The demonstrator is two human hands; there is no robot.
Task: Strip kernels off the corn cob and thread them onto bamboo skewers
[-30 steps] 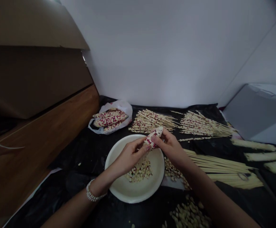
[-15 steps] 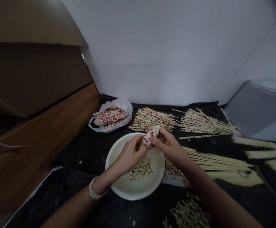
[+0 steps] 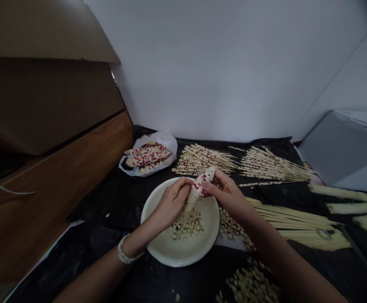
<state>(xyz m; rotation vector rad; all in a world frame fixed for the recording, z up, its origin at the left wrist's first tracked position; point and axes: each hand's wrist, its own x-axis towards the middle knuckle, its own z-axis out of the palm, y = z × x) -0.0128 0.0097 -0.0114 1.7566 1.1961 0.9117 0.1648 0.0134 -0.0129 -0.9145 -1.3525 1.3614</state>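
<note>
A white and purple-red ear of corn (image 3: 200, 185) is tilted over a white basin (image 3: 180, 261), with its lower part stripped to bare cob. My right hand (image 3: 229, 195) grips its upper end, the thumb pressed across the kernels. Against the cob's left side, my left hand (image 3: 173, 202) has its fingers curled; its fingertips are partly hidden. Loose corn kernels (image 3: 188, 227) lie in the bottom of the basin, just under the hands. A beaded bracelet (image 3: 125, 251) circles my left wrist.
Whole ears of corn (image 3: 147, 159) sit in a plastic bag at the back left. Skewers threaded with kernels (image 3: 259, 164) lie behind the basin. Bare sticks (image 3: 293, 216), kernel piles (image 3: 253, 280) and stripped cobs (image 3: 355, 208) are to the right. A wooden board (image 3: 76, 168) borders the left.
My left hand has turned and slid slightly along the ear, so more of the bare cob shows below. The right hand keeps its hold almost in place.
</note>
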